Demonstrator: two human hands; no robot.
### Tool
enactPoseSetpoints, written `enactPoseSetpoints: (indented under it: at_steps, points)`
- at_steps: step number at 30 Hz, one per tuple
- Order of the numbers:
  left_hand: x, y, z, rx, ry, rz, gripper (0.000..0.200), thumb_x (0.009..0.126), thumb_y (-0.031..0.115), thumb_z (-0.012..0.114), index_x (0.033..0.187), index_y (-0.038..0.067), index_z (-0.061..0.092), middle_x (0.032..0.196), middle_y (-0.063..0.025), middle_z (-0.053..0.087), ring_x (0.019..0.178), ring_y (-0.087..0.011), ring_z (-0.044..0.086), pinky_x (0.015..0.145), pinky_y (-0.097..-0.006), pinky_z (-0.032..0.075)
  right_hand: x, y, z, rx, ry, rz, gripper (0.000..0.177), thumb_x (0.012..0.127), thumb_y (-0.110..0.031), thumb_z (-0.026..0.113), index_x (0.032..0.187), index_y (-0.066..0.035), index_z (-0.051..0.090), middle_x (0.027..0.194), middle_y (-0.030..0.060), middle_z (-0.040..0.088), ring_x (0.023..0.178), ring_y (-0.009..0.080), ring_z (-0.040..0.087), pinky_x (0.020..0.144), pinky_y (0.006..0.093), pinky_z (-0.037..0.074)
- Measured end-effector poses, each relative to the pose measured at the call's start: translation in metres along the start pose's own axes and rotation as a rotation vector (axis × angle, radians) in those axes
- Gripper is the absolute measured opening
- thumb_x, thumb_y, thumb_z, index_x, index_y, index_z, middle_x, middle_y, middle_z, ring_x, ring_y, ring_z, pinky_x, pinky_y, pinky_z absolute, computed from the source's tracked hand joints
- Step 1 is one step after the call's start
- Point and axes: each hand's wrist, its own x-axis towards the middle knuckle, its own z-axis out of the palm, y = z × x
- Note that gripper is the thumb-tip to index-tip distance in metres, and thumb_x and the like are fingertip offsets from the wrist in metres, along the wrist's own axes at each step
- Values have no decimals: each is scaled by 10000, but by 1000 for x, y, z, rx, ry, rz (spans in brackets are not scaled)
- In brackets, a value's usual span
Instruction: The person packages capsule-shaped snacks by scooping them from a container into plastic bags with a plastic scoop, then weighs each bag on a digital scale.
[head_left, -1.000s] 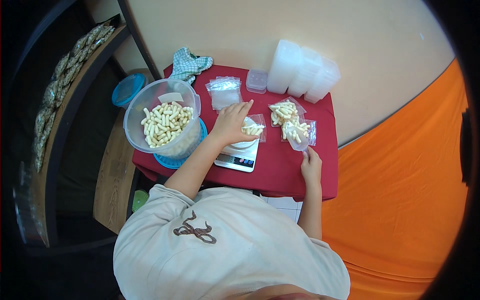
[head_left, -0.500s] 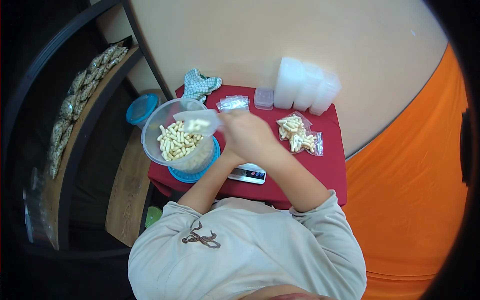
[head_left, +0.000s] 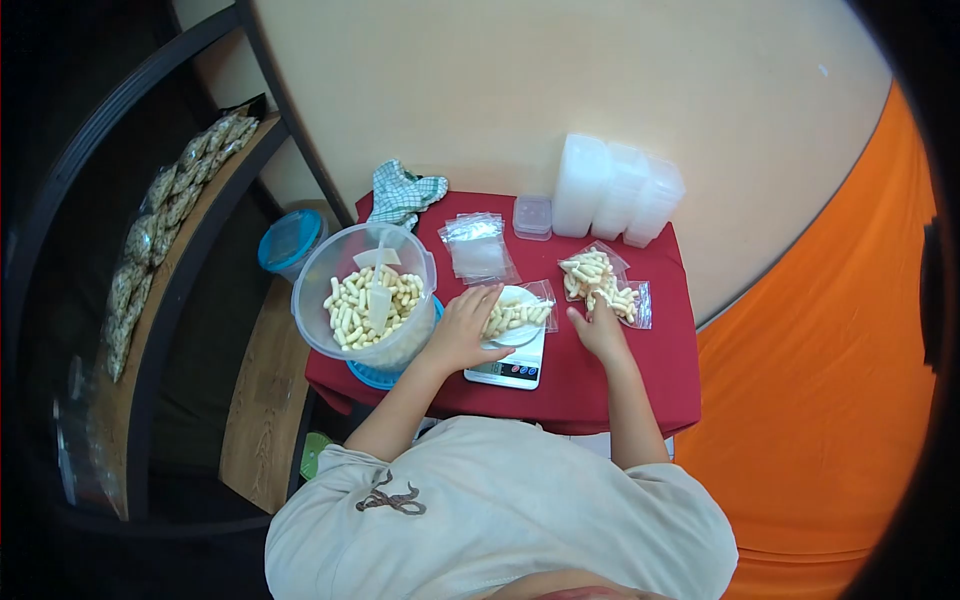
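My left hand [head_left: 467,329] lies against the left side of a clear bag of pale finger-shaped pieces [head_left: 516,316], its fingers spread. That bag rests on the round plate of a white scale [head_left: 505,372]. Over on the right, my right hand [head_left: 600,328] has its fingers apart at the near edge of the filled bags [head_left: 592,272]; its fingertips partly overlap the pieces. Left of the scale, a big clear tub [head_left: 312,290] holds many such pieces, with a white scoop [head_left: 379,305] standing in it.
Flat clear bags [head_left: 478,248] lie behind the scale. Farther back are a small clear box [head_left: 532,217], stacked translucent containers [head_left: 610,190] and a checked cloth [head_left: 400,192]. A shelf [head_left: 200,230] with packed bags stands at left, near a blue-lidded tub [head_left: 291,238].
My hands, together above the table before, have come apart and lowered. The scoop has gone into the tub, and a filled bag now shows on the scale.
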Motion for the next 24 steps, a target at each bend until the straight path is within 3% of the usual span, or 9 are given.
enactPoseSetpoints:
  at_steps: [1, 4, 9, 10, 11, 15, 17, 20, 24]
  points:
    - [3, 0, 1, -5, 9, 0, 925, 631, 461, 731, 1352, 33, 339, 1274, -180, 432, 1206, -341, 397, 986, -451, 330, -3, 12, 7, 122, -69, 164, 646, 790, -300, 694, 1246, 55, 404, 925, 222, 609, 852, 288, 616, 747, 356, 486]
    - [12, 6, 2, -20, 7, -15, 836, 696, 421, 696, 1346, 28, 347, 1258, -179, 451, 1204, -336, 404, 996, -446, 318, -2, 43, 60, 461, -114, 138, 781, 775, -294, 718, 1321, 43, 272, 834, 152, 641, 789, 229, 628, 707, 330, 494]
    - [36, -18, 32, -228, 69, -2, 612, 844, 328, 585, 1324, 12, 375, 1229, -191, 491, 1172, -334, 446, 1005, -425, 310, -11, 31, 94, 382, 173, -33, 330, 776, -140, 679, 1040, -36, 510, 832, 162, 620, 777, 307, 629, 669, 373, 498]
    - [44, -20, 36, -403, 99, -83, 571, 868, 315, 563, 1314, 6, 386, 1216, -186, 505, 1161, -318, 462, 999, -411, 324, -12, 21, 87, 406, 200, -54, 195, 785, -76, 644, 949, -18, 555, 849, 165, 603, 785, 313, 621, 673, 377, 496]
    - [50, -23, 38, -577, 129, -164, 531, 892, 301, 541, 1304, -1, 396, 1204, -181, 519, 1150, -302, 478, 993, -397, 337, -15, 11, 78, 403, 206, -46, 195, 785, -76, 644, 949, -18, 555, 849, 165, 603, 785, 313, 621, 673, 377, 496]
    - [68, -22, 39, -593, 149, -160, 490, 938, 347, 474, 1270, -11, 430, 1181, -152, 544, 1132, -243, 496, 973, -357, 367, -21, -27, 36, 412, 291, -341, 125, 777, 20, 593, 897, -4, 563, 890, 157, 573, 822, 301, 598, 704, 356, 492]
    - [71, -21, 43, -1002, 127, -172, 573, 928, 469, 434, 1243, -9, 456, 1173, -127, 545, 1108, -202, 506, 948, -334, 389, -27, -53, 3, 332, 245, -569, 144, 760, 57, 581, 891, -1, 560, 907, 149, 549, 810, 303, 584, 704, 350, 492]
    - [66, -4, 46, -1327, 122, -70, 674, 896, 576, 374, 1206, -12, 484, 1149, -127, 555, 1052, -182, 528, 913, -318, 410, -34, -74, -22, 309, 289, -635, 169, 759, 73, 572, 909, -3, 566, 918, 143, 532, 826, 308, 581, 705, 346, 488]
    - [51, 7, 53, -1131, 227, 9, 635, 877, 556, 450, 1165, -5, 520, 1101, -98, 581, 1014, -152, 544, 877, -290, 428, -37, -85, -40, 298, 385, -701, 207, 770, 46, 589, 970, -9, 587, 924, 141, 549, 838, 303, 583, 728, 347, 482]
